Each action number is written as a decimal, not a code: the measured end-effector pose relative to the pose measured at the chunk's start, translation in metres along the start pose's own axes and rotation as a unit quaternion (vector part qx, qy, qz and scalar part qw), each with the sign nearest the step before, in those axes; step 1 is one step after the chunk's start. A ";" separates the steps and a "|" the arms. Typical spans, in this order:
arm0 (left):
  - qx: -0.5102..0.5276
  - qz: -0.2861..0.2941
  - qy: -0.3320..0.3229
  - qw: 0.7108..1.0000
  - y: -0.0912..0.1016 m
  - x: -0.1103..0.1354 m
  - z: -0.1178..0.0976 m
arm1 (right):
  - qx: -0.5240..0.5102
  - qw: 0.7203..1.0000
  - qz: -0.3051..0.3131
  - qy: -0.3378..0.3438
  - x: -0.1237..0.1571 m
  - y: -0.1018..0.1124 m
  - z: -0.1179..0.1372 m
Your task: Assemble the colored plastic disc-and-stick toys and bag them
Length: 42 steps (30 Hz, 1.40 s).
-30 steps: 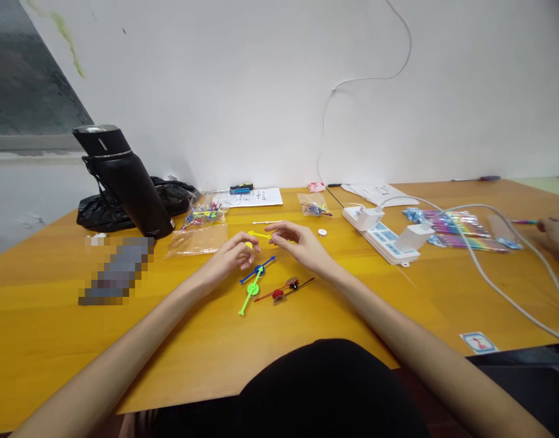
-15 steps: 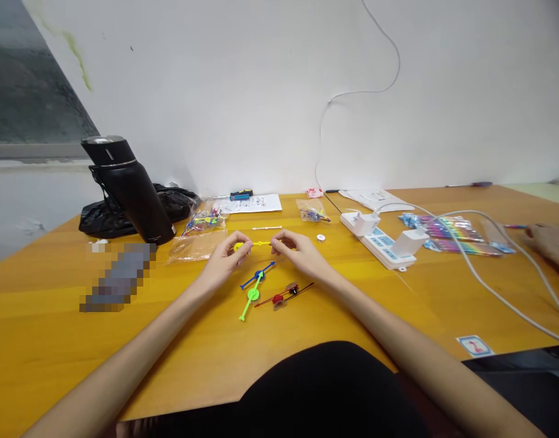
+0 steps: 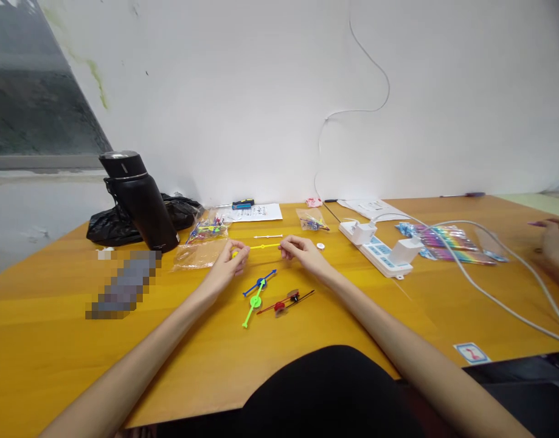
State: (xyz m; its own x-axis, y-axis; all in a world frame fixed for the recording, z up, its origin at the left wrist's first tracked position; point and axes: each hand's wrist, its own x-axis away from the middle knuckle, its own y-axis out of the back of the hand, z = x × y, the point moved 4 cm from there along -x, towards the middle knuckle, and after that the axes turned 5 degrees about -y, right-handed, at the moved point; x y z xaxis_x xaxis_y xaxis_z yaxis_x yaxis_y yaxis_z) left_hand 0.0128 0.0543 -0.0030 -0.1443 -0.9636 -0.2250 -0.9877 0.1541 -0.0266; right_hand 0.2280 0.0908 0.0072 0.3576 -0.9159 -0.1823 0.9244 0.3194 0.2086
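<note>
My left hand (image 3: 225,267) is closed in a pinch around a small yellow round piece (image 3: 235,253), mostly covered by the fingers. The fingers of my right hand (image 3: 305,254) pinch one end of a thin yellow spinner arrow (image 3: 263,246). The arrow's other end comes up to my left fingertips; whether they touch it I cannot tell. Nearer me lie a blue spinner (image 3: 261,283), a green spinner (image 3: 255,302), a red spinner (image 3: 280,306) and a black spinner (image 3: 294,297). Beyond my hands lie a white arrow (image 3: 268,236) and a white disc (image 3: 320,246).
A black bottle (image 3: 140,204) and a blurred-out flat object (image 3: 126,285) are at left. Bags of spinner parts (image 3: 210,228) lie behind. A power strip (image 3: 377,252) with cables, wrapped colourful pens (image 3: 457,243) and another person's hand (image 3: 557,249) are at right.
My hands have moved slightly apart, and more of the yellow arrow shows between them. The other person's hand has shifted at the right edge. The view has tilted up slightly.
</note>
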 end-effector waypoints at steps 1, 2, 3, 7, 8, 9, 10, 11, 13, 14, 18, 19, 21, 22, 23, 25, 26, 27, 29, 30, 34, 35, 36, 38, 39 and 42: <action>0.022 0.000 0.014 1.000 0.000 0.000 0.003 | 0.000 1.000 -0.012 -0.001 -0.001 0.003 -0.003; 0.035 0.002 0.025 0.999 0.000 0.000 0.006 | 0.004 1.000 -0.029 -0.003 -0.003 0.006 -0.006; 0.040 0.005 0.034 0.999 -0.001 0.000 0.008 | 0.011 0.999 -0.047 -0.005 -0.004 0.009 -0.010; 0.032 0.023 0.063 0.997 -0.003 0.000 0.018 | 0.057 0.994 -0.093 -0.023 -0.007 0.017 -0.024; 0.021 0.028 0.065 0.997 -0.004 0.001 0.019 | 0.074 0.993 -0.093 -0.024 -0.007 0.017 -0.026; 0.008 0.033 0.065 0.997 -0.005 0.001 0.020 | 0.095 0.991 -0.089 -0.021 -0.007 0.017 -0.027; -0.006 0.036 0.063 0.997 -0.007 0.002 0.021 | 0.118 0.989 -0.088 -0.015 -0.006 0.017 -0.028; -0.020 0.037 0.060 0.997 -0.008 0.002 0.021 | 0.144 0.986 -0.090 -0.008 -0.006 0.016 -0.028; -0.045 0.035 0.053 0.997 -0.009 0.003 0.022 | 0.192 0.976 -0.102 0.000 -0.007 0.016 -0.028; -0.055 0.034 0.049 0.997 -0.010 0.004 0.022 | 0.214 0.971 -0.109 0.002 -0.008 0.016 -0.028; -0.088 0.038 0.041 0.995 -0.009 0.004 0.027 | 0.285 0.949 -0.135 -0.009 -0.019 0.017 -0.033; -0.091 0.041 0.041 0.994 -0.008 0.003 0.028 | 0.299 0.943 -0.142 -0.014 -0.023 0.018 -0.034; -0.091 0.046 0.039 0.994 -0.007 0.002 0.031 | 0.319 0.935 -0.156 -0.024 -0.031 0.019 -0.037; -0.090 0.048 0.038 0.994 -0.007 0.002 0.031 | 0.323 0.932 -0.163 -0.028 -0.034 0.019 -0.038; -0.090 0.049 0.037 0.994 -0.007 0.002 0.032 | 0.326 0.930 -0.168 -0.030 -0.037 0.019 -0.038; -0.092 0.049 0.034 0.994 -0.007 0.002 0.031 | 0.331 0.927 -0.175 -0.034 -0.040 0.020 -0.040; -0.093 0.048 0.033 0.994 -0.007 0.002 0.031 | 0.333 0.925 -0.178 -0.036 -0.041 0.020 -0.040; -0.094 0.047 0.033 0.994 -0.007 0.002 0.031 | 0.334 0.924 -0.181 -0.037 -0.041 0.020 -0.040; -0.095 0.047 0.034 0.994 -0.007 0.002 0.029 | 0.335 0.923 -0.186 -0.040 -0.041 0.021 -0.040; -0.096 0.047 0.036 0.994 -0.008 0.002 0.029 | 0.335 0.922 -0.189 -0.041 -0.041 0.021 -0.041; -0.095 0.045 0.045 0.993 -0.008 0.004 0.027 | 0.331 0.921 -0.201 -0.049 -0.042 0.021 -0.041; -0.094 0.044 0.046 0.994 -0.009 0.004 0.026 | 0.328 0.920 -0.206 -0.052 -0.042 0.021 -0.041; -0.094 0.044 0.045 0.994 -0.009 0.005 0.025 | 0.324 0.920 -0.212 -0.056 -0.043 0.022 -0.042; -0.089 0.044 0.043 0.994 -0.009 0.005 0.024 | 0.313 0.922 -0.219 -0.062 -0.043 0.022 -0.041; -0.082 0.044 0.041 0.995 -0.009 0.005 0.023 | 0.306 0.924 -0.219 -0.063 -0.042 0.023 -0.040; -0.044 0.048 0.042 0.997 -0.009 0.006 0.022 | 0.282 0.936 -0.202 -0.059 -0.036 0.021 -0.037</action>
State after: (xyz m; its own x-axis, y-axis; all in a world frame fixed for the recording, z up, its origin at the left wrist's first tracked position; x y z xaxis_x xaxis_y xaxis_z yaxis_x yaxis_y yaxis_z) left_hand 0.0227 0.0522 -0.0251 -0.2384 -0.9610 -0.1399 -0.9702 0.2294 0.0775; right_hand 0.2399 0.1398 -0.0176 -0.0541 -0.9652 -0.2560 0.7516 -0.2082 0.6260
